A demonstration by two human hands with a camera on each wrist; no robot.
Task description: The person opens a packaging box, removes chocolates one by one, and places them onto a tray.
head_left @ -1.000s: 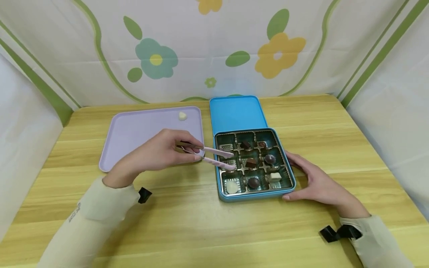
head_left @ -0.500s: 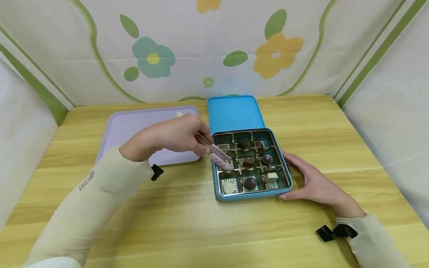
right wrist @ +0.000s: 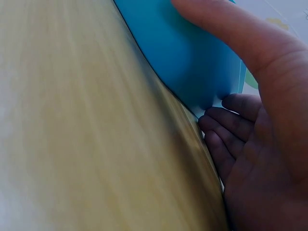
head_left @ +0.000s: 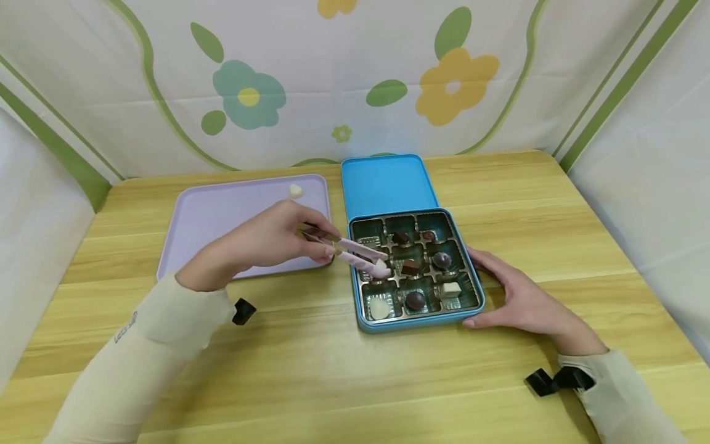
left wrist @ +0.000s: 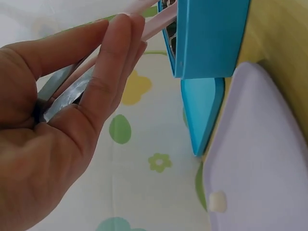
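Drawn back slightly since half a second ago: the left hand (head_left: 274,237). Tray (head_left: 211,216) carries one chocolate (head_left: 295,190), box (head_left: 418,322) seven; transfer looks partway. Right hand (head_left: 524,299) cups the box's side; left grip pinches tongs (head_left: 360,248) that seem to straddle a white piece (head_left: 380,264) at the middle-left pocket (head_left: 366,277).

2 cream sleeves (head_left: 172,327), 1 lettered

place: screened-off tabletop work area | wood-grain table (head_left: 333,382) | flowered backcloth (head_left: 318,74) | white side sheets (head_left: 654,191)
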